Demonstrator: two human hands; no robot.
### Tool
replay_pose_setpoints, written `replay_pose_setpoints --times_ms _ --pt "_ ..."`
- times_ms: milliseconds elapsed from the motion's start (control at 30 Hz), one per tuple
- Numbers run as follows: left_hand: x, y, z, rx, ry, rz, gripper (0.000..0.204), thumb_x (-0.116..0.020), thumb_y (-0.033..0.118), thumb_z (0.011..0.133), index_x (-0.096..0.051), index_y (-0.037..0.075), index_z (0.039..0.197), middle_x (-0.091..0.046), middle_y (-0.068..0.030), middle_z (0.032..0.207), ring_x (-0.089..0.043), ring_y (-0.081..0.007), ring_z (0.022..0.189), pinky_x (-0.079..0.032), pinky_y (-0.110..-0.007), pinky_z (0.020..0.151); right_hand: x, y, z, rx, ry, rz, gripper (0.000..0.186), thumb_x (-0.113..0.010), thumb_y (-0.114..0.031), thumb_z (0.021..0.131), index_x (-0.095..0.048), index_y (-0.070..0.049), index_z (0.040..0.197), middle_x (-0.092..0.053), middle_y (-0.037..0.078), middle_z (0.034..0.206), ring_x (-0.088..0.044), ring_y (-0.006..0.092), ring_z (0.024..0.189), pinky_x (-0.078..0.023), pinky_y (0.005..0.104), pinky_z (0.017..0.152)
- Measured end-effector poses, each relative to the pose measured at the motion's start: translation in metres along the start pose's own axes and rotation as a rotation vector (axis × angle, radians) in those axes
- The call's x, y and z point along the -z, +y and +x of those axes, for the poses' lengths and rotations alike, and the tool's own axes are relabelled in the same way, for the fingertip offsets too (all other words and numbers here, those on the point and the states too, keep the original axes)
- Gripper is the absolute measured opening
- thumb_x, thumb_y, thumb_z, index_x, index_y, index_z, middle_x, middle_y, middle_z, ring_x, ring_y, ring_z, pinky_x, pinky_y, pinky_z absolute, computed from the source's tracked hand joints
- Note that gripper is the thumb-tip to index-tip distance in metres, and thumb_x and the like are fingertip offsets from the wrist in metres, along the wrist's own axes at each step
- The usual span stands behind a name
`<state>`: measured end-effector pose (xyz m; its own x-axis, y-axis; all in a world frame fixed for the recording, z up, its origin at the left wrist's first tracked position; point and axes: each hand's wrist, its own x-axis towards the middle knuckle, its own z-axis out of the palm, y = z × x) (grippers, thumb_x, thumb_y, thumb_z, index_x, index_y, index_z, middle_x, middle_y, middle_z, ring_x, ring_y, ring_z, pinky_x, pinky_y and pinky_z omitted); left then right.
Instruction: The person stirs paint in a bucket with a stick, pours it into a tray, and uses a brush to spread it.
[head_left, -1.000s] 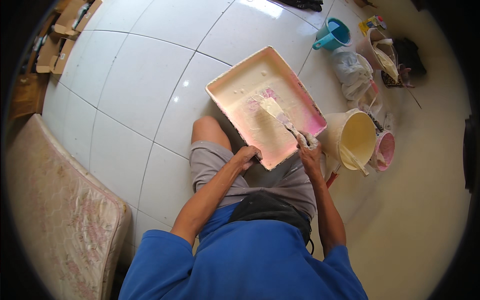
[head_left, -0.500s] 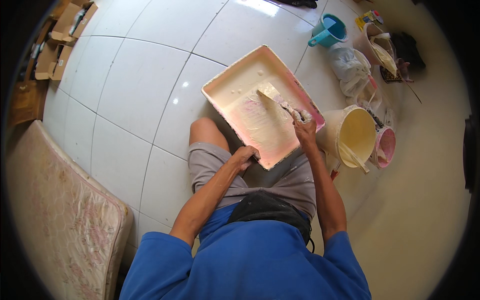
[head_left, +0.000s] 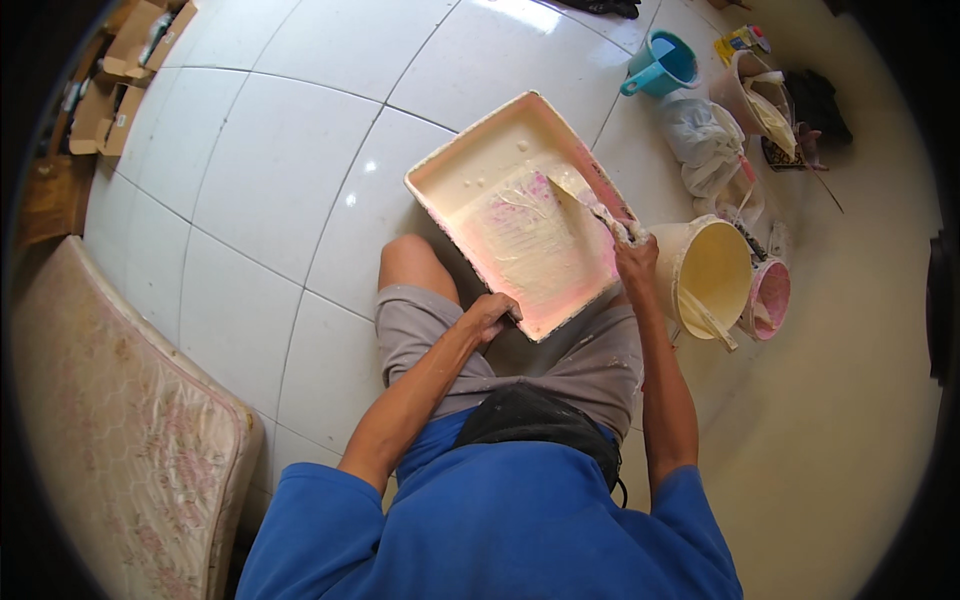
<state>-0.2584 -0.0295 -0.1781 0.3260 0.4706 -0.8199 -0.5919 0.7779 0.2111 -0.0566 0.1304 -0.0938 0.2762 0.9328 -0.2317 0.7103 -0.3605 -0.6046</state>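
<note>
Now, left hand [head_left: 493,312] clamped on paint tray [head_left: 470,185] near edge, right hand [head_left: 634,258] gripping brush [head_left: 578,198] over its far side

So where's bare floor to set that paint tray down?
The white tiles left of the paint tray, between it and the mattress, lie bare up to the cardboard boxes. The right side is crowded: cream bucket, pink pot, plastic bags, teal cup.
</note>
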Motion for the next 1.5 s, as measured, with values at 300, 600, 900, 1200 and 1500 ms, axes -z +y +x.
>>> replay_pose_setpoints --times_ms 300,600,900,1200,1500 --pt "0.01 0.001 0.001 -0.066 -0.004 -0.058 0.011 -0.055 -0.006 0.067 -0.056 0.002 0.06 -0.053 -0.0089 0.058 -0.052 -0.0203 0.053 -0.044 -0.032 0.052 0.027 -0.03 -0.019 0.238 -0.172 0.109 0.026 -0.063 -0.022 0.083 -0.064 0.0 0.096 -0.064 0.013 0.08 -0.057 0.0162 0.07 -0.046 0.0298 0.066" --pt "0.009 0.004 0.0 -0.044 0.013 -0.054 0.01 -0.055 -0.006 0.067 -0.056 0.001 0.06 -0.053 -0.0089 0.058 -0.053 -0.0199 0.053 -0.045 -0.032 0.052 -0.002 0.004 -0.06 0.235 -0.274 0.031 0.026 -0.062 -0.024 0.083 -0.066 -0.002 0.096 -0.064 0.013 0.075 -0.059 0.0174 0.067 -0.047 0.0302 0.065" --pt "0.017 0.004 0.005 -0.021 -0.033 -0.06 0.01 -0.053 -0.008 0.068 -0.057 0.001 0.066 -0.054 -0.0087 0.062 -0.055 -0.02 0.058 -0.048 -0.033 0.062 -0.044 -0.076 -0.043 0.35 -0.24 0.115 0.025 -0.062 -0.023 0.084 -0.065 -0.001 0.095 -0.063 0.011 0.075 -0.056 0.0156 0.068 -0.046 0.0303 0.066" --pt "0.017 0.014 -0.001 -0.054 -0.015 -0.047 0.011 -0.054 -0.005 0.069 -0.057 0.001 0.062 -0.054 -0.0079 0.06 -0.053 -0.0191 0.056 -0.046 -0.032 0.057 -0.03 -0.031 -0.01 0.453 0.091 0.058 0.022 -0.062 -0.019 0.083 -0.064 0.001 0.093 -0.064 0.01 0.076 -0.057 0.016 0.068 -0.046 0.0296 0.067" --pt "0.019 0.02 -0.002 -0.019 0.03 -0.06 0.009 -0.054 -0.006 0.068 -0.057 0.001 0.064 -0.055 -0.0089 0.062 -0.054 -0.0198 0.057 -0.047 -0.033 0.059 -0.062 -0.044 -0.013 0.566 0.017 0.17 0.022 -0.059 -0.017 0.084 -0.063 0.001 0.095 -0.063 0.017 0.078 -0.06 0.0286 0.07 -0.046 0.0348 0.07"
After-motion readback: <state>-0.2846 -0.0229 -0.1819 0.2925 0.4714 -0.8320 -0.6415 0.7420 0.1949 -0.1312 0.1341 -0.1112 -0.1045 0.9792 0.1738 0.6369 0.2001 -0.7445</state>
